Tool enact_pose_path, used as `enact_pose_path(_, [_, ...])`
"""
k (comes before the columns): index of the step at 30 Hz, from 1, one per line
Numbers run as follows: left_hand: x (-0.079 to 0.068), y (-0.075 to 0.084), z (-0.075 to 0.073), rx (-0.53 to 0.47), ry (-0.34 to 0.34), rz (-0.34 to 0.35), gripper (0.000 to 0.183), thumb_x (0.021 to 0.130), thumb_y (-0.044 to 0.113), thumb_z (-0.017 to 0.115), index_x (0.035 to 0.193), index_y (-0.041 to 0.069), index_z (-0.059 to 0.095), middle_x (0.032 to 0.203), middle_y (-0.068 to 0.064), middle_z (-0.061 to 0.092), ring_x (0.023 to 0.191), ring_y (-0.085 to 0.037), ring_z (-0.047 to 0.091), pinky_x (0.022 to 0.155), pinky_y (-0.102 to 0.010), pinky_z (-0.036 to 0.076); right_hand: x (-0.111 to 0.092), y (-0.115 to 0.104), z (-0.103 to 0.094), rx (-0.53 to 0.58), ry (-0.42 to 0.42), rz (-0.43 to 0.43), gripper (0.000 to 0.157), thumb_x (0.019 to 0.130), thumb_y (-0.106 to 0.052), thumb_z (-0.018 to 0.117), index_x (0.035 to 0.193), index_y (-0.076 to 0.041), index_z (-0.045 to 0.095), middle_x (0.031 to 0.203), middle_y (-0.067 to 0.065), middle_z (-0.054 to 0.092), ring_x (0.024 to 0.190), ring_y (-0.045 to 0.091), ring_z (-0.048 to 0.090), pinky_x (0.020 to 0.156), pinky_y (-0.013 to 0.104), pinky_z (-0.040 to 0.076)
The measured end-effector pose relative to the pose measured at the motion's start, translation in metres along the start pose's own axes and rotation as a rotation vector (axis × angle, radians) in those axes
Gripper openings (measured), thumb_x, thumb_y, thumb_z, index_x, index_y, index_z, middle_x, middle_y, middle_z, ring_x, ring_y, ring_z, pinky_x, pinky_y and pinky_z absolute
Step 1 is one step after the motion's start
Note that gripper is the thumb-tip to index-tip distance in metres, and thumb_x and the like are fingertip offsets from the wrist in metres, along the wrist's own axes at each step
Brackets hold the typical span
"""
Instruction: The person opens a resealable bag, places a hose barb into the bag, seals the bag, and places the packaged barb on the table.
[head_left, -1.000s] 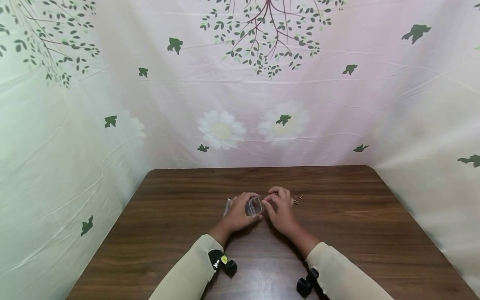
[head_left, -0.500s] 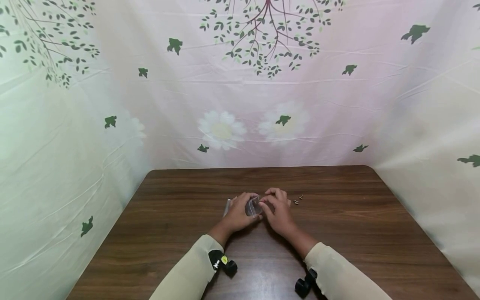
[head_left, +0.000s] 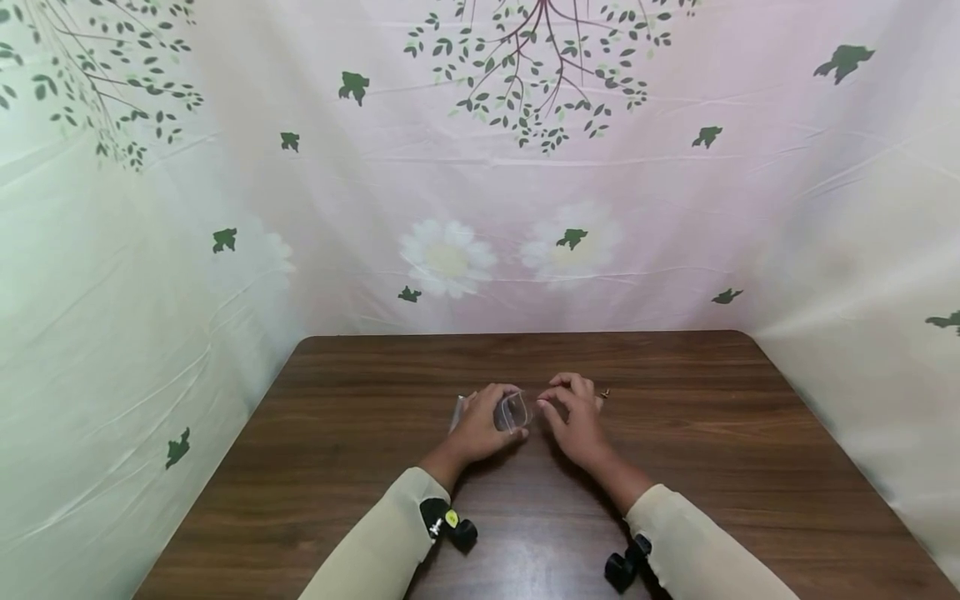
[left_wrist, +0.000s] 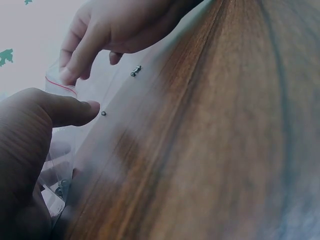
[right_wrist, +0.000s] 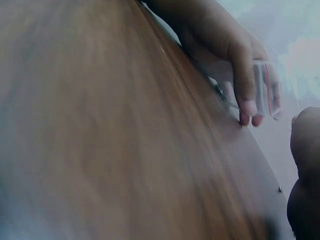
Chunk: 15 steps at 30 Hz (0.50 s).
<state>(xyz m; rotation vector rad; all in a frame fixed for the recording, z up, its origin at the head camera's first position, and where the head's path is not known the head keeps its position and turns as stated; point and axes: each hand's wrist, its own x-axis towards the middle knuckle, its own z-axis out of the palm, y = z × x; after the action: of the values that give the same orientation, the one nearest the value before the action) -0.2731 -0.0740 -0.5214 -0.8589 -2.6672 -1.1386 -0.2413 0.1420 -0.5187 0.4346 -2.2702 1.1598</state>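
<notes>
My left hand (head_left: 483, 427) grips a small clear zip bag (head_left: 514, 412), its mouth held apart toward the right. In the left wrist view the bag's red zip line (left_wrist: 61, 85) shows near the top, and small dark metal pieces (left_wrist: 61, 190) lie at the bottom. My right hand (head_left: 577, 421) hovers just right of the bag's mouth, thumb and forefinger bent loosely toward each other, with nothing visible between them. Beyond it lies a small brass-coloured screw-like piece (head_left: 604, 393). Similar small pieces (left_wrist: 136, 71) show on the table in the left wrist view.
The brown wood-grain table (head_left: 360, 500) has rounded far corners. A pale printed cloth (head_left: 480, 192) hangs behind it and along both sides. Black wrist cameras (head_left: 465, 535) sit at both cuffs.
My right hand first moved left to the bag's mouth, then drew back to the right, now covering some of the loose pieces. The left hand keeps its grip on the bag.
</notes>
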Motion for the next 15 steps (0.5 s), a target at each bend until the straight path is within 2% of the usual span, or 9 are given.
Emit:
enact_pose_path(2, [0.000, -0.004, 0.003, 0.009, 0.015, 0.029, 0.063, 0.089, 0.034, 0.090, 0.142, 0.017, 0.061, 0.130, -0.003, 0.071, 0.116, -0.020, 0.066, 0.115, -0.057, 0.041, 0.000, 0.005, -0.004, -0.016, 0.020, -0.004, 0.004, 0.094, -0.003, 0.081, 0.095, -0.005, 0.078, 0.125, 0.024, 0.064, 0.122, 0.042, 0.050, 0.095, 0.051, 0.024])
enact_pose_path(7, [-0.001, 0.002, 0.001, -0.022, 0.007, 0.000, 0.064, 0.087, 0.032, 0.091, 0.142, 0.017, 0.062, 0.131, -0.004, 0.070, 0.117, -0.021, 0.065, 0.117, -0.059, 0.038, -0.001, 0.018, -0.017, -0.050, 0.054, 0.005, 0.009, 0.091, 0.001, 0.083, 0.093, -0.005, 0.078, 0.123, 0.023, 0.065, 0.120, 0.043, 0.051, 0.092, 0.054, 0.026])
enact_pose_path(15, [-0.002, 0.005, -0.002, -0.040, 0.009, -0.018, 0.065, 0.086, 0.031, 0.093, 0.142, 0.018, 0.062, 0.133, -0.005, 0.070, 0.118, -0.023, 0.065, 0.118, -0.064, 0.036, -0.001, 0.033, -0.039, -0.070, 0.006, 0.083, 0.009, 0.093, 0.001, 0.082, 0.095, -0.005, 0.076, 0.129, 0.025, 0.062, 0.124, 0.045, 0.045, 0.096, 0.062, 0.023])
